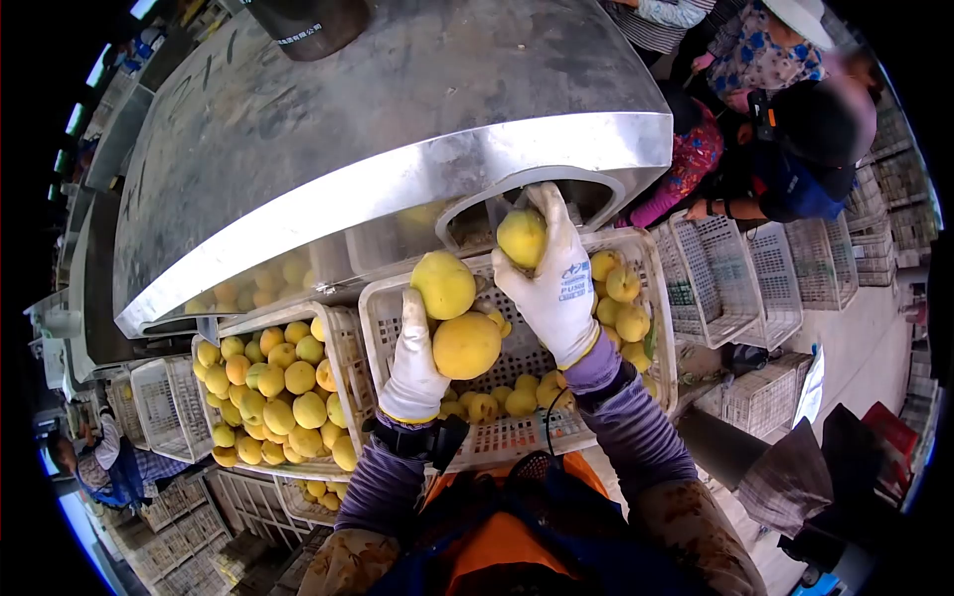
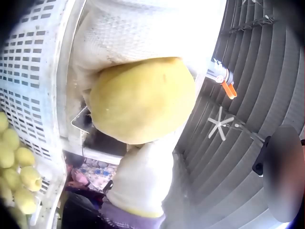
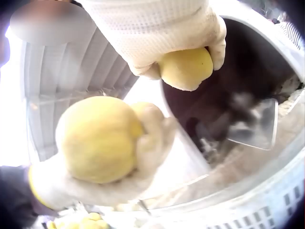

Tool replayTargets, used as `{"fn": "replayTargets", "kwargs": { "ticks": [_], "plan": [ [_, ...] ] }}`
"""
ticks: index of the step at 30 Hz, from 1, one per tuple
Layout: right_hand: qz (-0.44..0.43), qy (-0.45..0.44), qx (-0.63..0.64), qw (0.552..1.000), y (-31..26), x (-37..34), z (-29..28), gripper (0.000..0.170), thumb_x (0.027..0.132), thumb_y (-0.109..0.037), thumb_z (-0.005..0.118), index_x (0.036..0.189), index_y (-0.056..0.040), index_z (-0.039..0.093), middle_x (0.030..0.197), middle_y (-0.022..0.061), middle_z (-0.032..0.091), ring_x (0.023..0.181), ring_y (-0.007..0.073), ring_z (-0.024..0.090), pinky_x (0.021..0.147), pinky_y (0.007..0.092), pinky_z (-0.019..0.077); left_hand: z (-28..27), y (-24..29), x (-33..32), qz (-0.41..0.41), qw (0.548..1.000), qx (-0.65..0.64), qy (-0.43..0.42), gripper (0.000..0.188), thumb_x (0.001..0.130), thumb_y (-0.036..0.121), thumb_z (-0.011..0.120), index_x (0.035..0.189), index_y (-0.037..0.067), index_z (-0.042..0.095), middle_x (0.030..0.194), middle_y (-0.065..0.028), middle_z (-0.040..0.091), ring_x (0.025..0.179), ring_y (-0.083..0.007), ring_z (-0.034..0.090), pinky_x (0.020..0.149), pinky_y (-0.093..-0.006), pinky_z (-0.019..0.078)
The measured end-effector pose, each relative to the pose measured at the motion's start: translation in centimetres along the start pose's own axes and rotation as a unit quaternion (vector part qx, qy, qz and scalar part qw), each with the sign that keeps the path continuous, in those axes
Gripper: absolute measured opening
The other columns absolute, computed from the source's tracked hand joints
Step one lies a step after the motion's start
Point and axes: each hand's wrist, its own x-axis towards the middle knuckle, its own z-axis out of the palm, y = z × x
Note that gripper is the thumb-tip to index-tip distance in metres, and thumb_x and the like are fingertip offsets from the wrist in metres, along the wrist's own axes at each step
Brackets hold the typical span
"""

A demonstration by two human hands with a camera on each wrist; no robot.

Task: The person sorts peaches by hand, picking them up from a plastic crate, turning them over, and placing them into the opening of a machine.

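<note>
Both hands wear white knit gloves. In the head view my left hand [image 1: 412, 372] holds two large yellow peaches, an upper peach [image 1: 443, 285] and a lower peach [image 1: 467, 346], over a white plastic crate [image 1: 370, 343]. A close peach [image 2: 143, 100] fills the middle of the left wrist view. My right hand [image 1: 561, 293] pinches a smaller yellow peach [image 1: 522, 238] between thumb and fingers, at the rounded opening [image 1: 467, 226] of a metal machine. Inside the right wrist view this smaller peach [image 3: 187, 67] shows beneath the curled glove. More peaches [image 1: 621, 288] lie in the crate below.
The metal machine housing [image 1: 397, 129] spans the far side. To the left stands a crate heaped with yellow peaches [image 1: 283, 387]. Stacked white crates [image 1: 706, 273] line the right, near several people [image 1: 785, 129]. A dark cylinder [image 1: 313, 22] sits on the housing.
</note>
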Motion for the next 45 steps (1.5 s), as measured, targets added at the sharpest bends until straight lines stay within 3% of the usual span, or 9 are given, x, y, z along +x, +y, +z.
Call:
{"fn": "replayTargets", "kwargs": {
  "ticks": [11, 15, 18, 22, 29, 35, 39, 43, 45],
  "plan": [
    [-0.023, 0.000, -0.175, 0.984, 7.5, 4.9, 5.8, 0.044, 0.082, -0.029, 0.071, 0.104, 0.0071, 0.060, 0.101, 0.0269, 0.060, 0.095, 0.0456, 0.057, 0.090, 0.0528, 0.0446, -2.0, -1.5, 0.2, -0.023, 0.998, 0.040, -0.045, 0.094, 0.095, 0.069, 0.051, 0.155, 0.002, 0.025, 0.128, -0.0148, 0.058, 0.109, -0.0240, 0.064, 0.090, -0.0382, 0.0567],
    [-0.046, 0.055, 0.020, 0.997, -0.6, 3.7, -0.5, 0.074, 0.083, -0.042, 0.076, 0.129, 0.0093, 0.048, 0.127, 0.0327, 0.052, 0.117, 0.0453, 0.052, 0.096, 0.0503, 0.0437, -0.4, -0.4, 0.6, 0.062, 0.992, 0.104, -0.027, 0.088, 0.102, 0.061, 0.044, 0.158, -0.001, 0.017, 0.136, -0.0159, 0.055, 0.116, -0.0236, 0.062, 0.100, -0.0358, 0.0502],
    [0.061, -0.106, 0.130, 0.984, -2.6, -2.8, -1.0, 0.093, 0.077, -0.036, 0.082, 0.143, 0.0091, 0.035, 0.140, 0.0306, 0.045, 0.134, 0.0408, 0.044, 0.115, 0.0461, 0.0349, -0.2, -1.0, 0.8, 0.115, 0.982, 0.147, -0.035, 0.081, 0.105, 0.054, 0.043, 0.157, -0.005, 0.020, 0.146, -0.0176, 0.049, 0.130, -0.0214, 0.052, 0.112, -0.0308, 0.0386],
    [0.108, -0.070, 0.146, 0.981, -4.7, -3.6, -0.9, 0.084, 0.076, -0.030, 0.082, 0.139, 0.0094, 0.041, 0.132, 0.0290, 0.052, 0.123, 0.0392, 0.055, 0.106, 0.0424, 0.0442, -0.2, -2.4, 1.9, 0.255, 0.931, 0.261, -0.024, 0.083, 0.103, 0.056, 0.046, 0.153, -0.008, 0.028, 0.150, -0.0193, 0.044, 0.137, -0.0263, 0.046, 0.112, -0.0367, 0.0416],
    [0.061, 0.037, -0.035, 0.997, 3.0, -0.6, 2.5, 0.077, 0.078, -0.027, 0.078, 0.137, 0.0087, 0.043, 0.129, 0.0283, 0.054, 0.123, 0.0429, 0.053, 0.110, 0.0490, 0.0386, -3.3, -8.0, 3.2, -0.020, 0.969, 0.046, 0.240, 0.056, 0.107, 0.043, 0.045, 0.149, 0.006, 0.041, 0.122, -0.0075, 0.065, 0.088, -0.0127, 0.059, 0.076, -0.0293, 0.0492],
    [-0.028, 0.055, -0.168, 0.984, 7.8, 2.9, 5.2, 0.073, 0.083, -0.035, 0.073, 0.135, 0.0048, 0.041, 0.129, 0.0288, 0.051, 0.118, 0.0467, 0.052, 0.113, 0.0620, 0.0286, -7.3, -9.5, 2.5, -0.055, 0.971, 0.050, 0.227, 0.050, 0.107, 0.038, 0.048, 0.145, 0.006, 0.046, 0.118, -0.0095, 0.065, 0.096, -0.0171, 0.063, 0.082, -0.0322, 0.0515],
    [-0.074, 0.098, -0.209, 0.970, 6.8, 4.5, 4.8, 0.077, 0.080, -0.046, 0.078, 0.125, 0.0076, 0.045, 0.115, 0.0269, 0.057, 0.112, 0.0437, 0.055, 0.112, 0.0571, 0.0327, -13.2, -15.5, 2.2, -0.117, 0.795, 0.498, 0.326, 0.061, 0.096, 0.031, 0.064, 0.149, 0.009, 0.043, 0.148, -0.0240, 0.044, 0.135, -0.0354, 0.046, 0.109, -0.0460, 0.0417],
    [-0.096, 0.173, -0.070, 0.978, 4.7, 0.0, 2.6, 0.036, 0.086, -0.018, 0.074, 0.111, 0.0003, 0.055, 0.110, 0.0194, 0.063, 0.098, 0.0364, 0.060, 0.085, 0.0456, 0.0481, -14.5, -19.5, 2.8, -0.243, 0.636, 0.718, 0.143, 0.097, 0.079, 0.048, 0.077, 0.157, 0.019, 0.028, 0.160, -0.0244, 0.024, 0.143, -0.0467, 0.028, 0.108, -0.0597, 0.0369],
    [0.051, -0.067, -0.103, 0.991, 5.5, -6.5, 2.9, 0.021, 0.086, -0.010, 0.069, 0.104, -0.0049, 0.061, 0.093, 0.0091, 0.068, 0.083, 0.0289, 0.064, 0.075, 0.0419, 0.0506, -14.1, -21.4, 3.9, -0.245, 0.613, 0.744, 0.099, 0.100, 0.077, 0.049, 0.078, 0.157, 0.020, 0.026, 0.158, -0.0222, 0.028, 0.142, -0.0443, 0.032, 0.105, -0.0595, 0.0387]
  ]
}}
